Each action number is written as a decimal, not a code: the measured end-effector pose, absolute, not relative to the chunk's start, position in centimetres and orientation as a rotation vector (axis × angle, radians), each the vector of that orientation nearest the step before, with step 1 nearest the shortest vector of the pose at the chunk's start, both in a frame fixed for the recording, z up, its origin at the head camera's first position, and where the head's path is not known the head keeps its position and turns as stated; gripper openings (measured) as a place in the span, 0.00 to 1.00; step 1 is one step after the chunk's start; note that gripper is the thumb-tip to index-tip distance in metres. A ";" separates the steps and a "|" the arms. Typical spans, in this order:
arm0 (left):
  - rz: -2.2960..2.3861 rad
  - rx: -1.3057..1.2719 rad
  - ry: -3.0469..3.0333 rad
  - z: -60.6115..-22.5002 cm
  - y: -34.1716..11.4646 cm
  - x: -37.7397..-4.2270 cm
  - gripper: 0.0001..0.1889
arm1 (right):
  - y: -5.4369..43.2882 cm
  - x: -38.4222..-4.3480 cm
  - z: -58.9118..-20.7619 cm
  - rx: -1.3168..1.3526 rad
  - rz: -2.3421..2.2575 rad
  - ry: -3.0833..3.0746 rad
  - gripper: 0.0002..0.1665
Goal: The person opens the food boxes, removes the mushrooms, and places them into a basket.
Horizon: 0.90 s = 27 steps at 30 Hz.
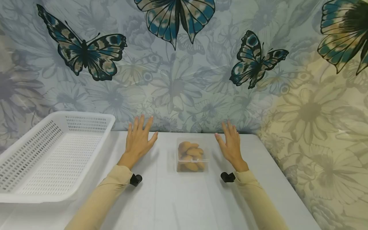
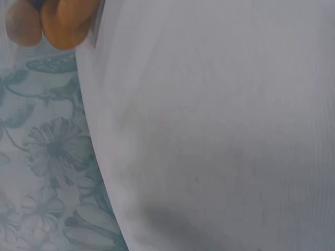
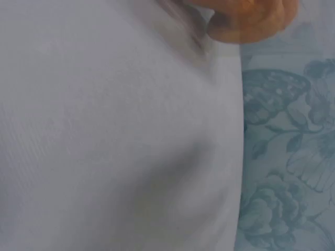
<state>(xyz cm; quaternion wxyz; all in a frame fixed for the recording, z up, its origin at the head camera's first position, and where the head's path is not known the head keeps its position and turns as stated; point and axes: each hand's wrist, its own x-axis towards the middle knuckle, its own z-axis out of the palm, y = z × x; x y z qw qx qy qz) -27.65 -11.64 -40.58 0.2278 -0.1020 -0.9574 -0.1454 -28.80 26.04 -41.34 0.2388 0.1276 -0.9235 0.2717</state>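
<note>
We see the left hand (image 1: 138,140), fingers spread wide, the right hand (image 1: 231,145) straight-fingered — both empty, flanking a clear rectangular plastic box (image 1: 192,160) of rounded brown pieces (image 1: 195,151)

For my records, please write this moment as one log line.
left hand: holds nothing; right hand: holds nothing; clear box: between hands; brown pieces: inside box; white basket: left of left hand

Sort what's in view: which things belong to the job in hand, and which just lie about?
Likely the job:
left hand
right hand
clear box between them, holding brown pieces

Seemingly incidental:
white basket at left, untouched
butterfly-patterned backdrop
</note>
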 end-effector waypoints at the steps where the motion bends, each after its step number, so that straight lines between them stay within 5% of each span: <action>1: -0.409 -0.286 -2.640 -40.5 -11.5 -27.5 0.36 | 26.0 -28.6 -41.4 0.354 0.767 -2.532 0.40; 27: -0.683 -0.353 -2.640 -41.6 -6.5 -24.7 0.36 | 23.8 -24.2 -43.5 0.521 1.225 -2.467 0.33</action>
